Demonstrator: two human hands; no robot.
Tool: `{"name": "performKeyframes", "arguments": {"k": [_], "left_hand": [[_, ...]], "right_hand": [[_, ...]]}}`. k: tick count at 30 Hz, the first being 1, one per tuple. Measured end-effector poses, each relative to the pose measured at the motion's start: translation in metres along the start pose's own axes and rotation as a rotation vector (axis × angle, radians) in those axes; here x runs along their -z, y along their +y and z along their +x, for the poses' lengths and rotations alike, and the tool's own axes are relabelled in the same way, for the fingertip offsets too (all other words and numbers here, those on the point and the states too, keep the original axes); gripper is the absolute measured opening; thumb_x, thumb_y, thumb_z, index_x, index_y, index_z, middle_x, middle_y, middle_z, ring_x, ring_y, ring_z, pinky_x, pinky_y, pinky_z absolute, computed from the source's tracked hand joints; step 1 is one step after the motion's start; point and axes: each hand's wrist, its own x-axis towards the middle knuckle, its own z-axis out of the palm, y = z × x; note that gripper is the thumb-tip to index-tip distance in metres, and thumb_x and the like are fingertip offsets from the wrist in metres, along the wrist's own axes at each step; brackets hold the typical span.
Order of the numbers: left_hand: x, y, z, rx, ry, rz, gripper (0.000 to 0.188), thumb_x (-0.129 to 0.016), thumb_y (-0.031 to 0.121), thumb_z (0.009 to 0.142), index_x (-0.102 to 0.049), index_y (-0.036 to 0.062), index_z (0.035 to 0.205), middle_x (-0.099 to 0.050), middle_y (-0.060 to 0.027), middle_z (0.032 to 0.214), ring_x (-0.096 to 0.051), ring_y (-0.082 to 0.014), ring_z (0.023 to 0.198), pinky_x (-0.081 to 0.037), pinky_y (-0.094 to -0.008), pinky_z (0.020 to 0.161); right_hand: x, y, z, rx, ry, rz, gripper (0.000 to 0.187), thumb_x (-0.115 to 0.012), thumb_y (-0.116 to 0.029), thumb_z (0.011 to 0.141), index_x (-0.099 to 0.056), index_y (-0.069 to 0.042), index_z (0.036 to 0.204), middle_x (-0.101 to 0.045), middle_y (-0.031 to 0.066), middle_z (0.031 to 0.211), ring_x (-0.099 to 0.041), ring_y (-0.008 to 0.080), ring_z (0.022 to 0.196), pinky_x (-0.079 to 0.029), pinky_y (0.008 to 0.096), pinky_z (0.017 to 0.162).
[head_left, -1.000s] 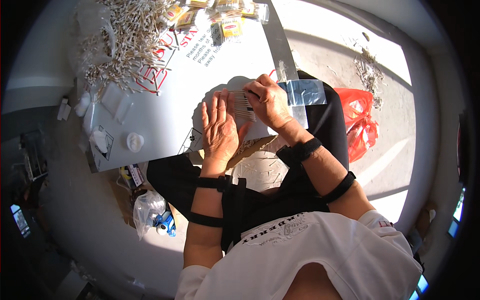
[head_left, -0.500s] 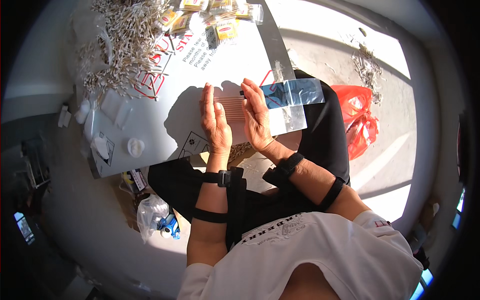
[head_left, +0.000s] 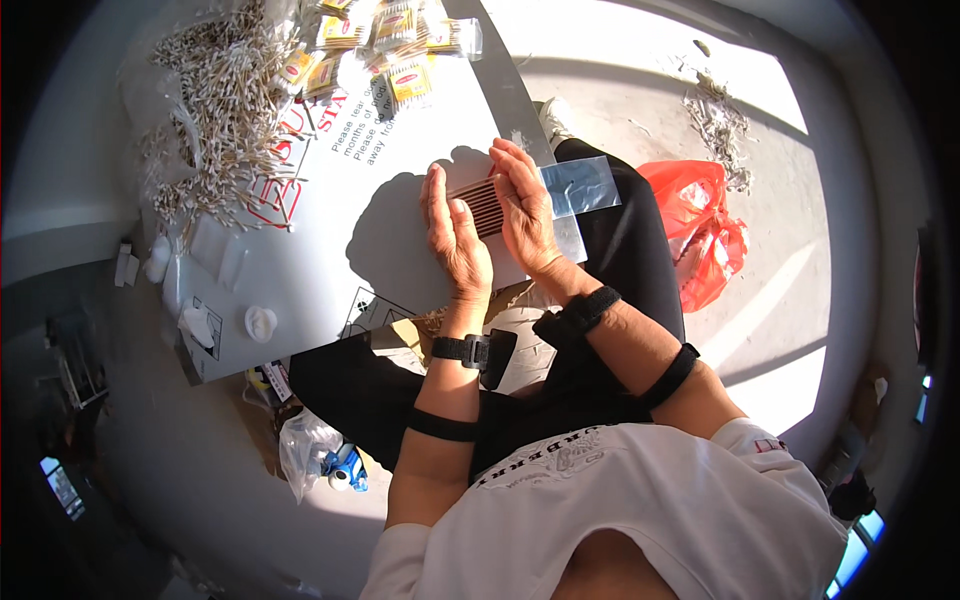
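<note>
A flat row of cotton swabs (head_left: 476, 206), sticks side by side, lies between my two palms at the table's right edge. My left hand (head_left: 455, 235) presses the swab ends from the left, its fingers straight and together. From the right, my right hand (head_left: 527, 215) presses the opposite ends, its fingers stretched and slightly bent. Just beyond my right hand, a clear plastic bag (head_left: 582, 186) sticks out over the table edge above my dark-trousered leg. My right hand hides part of the swabs and the bag.
A big heap of loose cotton swabs (head_left: 215, 110) covers the table's far left. Several packed swab bags (head_left: 408, 80) lie at the back of the printed white tabletop (head_left: 300, 270). A small white cup (head_left: 260, 323) stands near left. A red plastic bag (head_left: 690, 225) sits on the floor, right.
My hands and the swabs between them have shifted right across the table, closer to the clear bag. The row of swabs is now slightly tilted. The whole view has also shifted a little.
</note>
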Motion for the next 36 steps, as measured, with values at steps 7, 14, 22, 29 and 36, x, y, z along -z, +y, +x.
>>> {"name": "performKeyframes", "arguments": {"k": [7,14,22,29,36], "left_hand": [[0.028,0.017,0.001,-0.264,-0.385,0.787,0.061,-0.054,0.028,0.096,-0.032,0.0027,0.146,-0.027,-0.0189,0.154,-0.025,-0.0348,0.143,-0.019,-0.0493,0.117],[0.032,0.022,-0.005,-0.228,-0.597,1.018,0.076,-0.059,0.039,0.091,-0.026,0.0032,0.149,-0.019,-0.0135,0.158,-0.016,-0.0273,0.147,-0.008,-0.0495,0.119],[0.027,0.025,-0.005,-0.255,-0.600,0.993,0.074,-0.058,0.033,0.091,-0.024,0.0031,0.150,-0.017,-0.0135,0.159,-0.013,-0.0282,0.148,-0.007,-0.0506,0.119],[0.025,0.017,-0.009,-0.230,-0.604,1.053,0.075,-0.055,0.038,0.093,-0.023,0.0014,0.150,-0.015,-0.0138,0.159,-0.012,-0.0279,0.148,-0.008,-0.0499,0.119],[0.023,0.009,-0.010,-0.287,-0.565,1.068,0.078,-0.049,0.046,0.094,-0.019,0.0020,0.151,-0.014,-0.0141,0.159,-0.012,-0.0291,0.148,-0.009,-0.0506,0.118]], "right_hand": [[0.045,-0.017,0.005,0.358,-0.413,-0.823,0.050,-0.061,-0.006,0.086,-0.049,-0.003,0.135,-0.040,0.0140,0.147,-0.036,0.0298,0.138,-0.032,0.0407,0.113],[0.048,-0.004,-0.001,0.504,-0.591,-1.106,0.059,-0.051,-0.026,0.092,-0.037,-0.008,0.146,-0.034,0.0117,0.153,-0.029,0.0260,0.143,-0.017,0.0445,0.119],[0.052,0.004,-0.004,0.561,-0.524,-1.087,0.057,-0.050,-0.027,0.093,-0.038,-0.007,0.146,-0.036,0.0100,0.152,-0.030,0.0252,0.142,-0.017,0.0441,0.119],[0.064,-0.010,-0.005,0.502,-0.236,-0.837,0.049,-0.069,-0.009,0.077,-0.056,-0.005,0.124,-0.054,0.0141,0.132,-0.051,0.0327,0.122,-0.044,0.0413,0.100],[0.077,-0.018,0.002,0.154,-0.213,-0.974,0.018,-0.066,-0.016,0.077,-0.058,-0.001,0.082,-0.064,0.0181,0.081,-0.065,0.0357,0.077,-0.053,0.0429,0.067]]}}
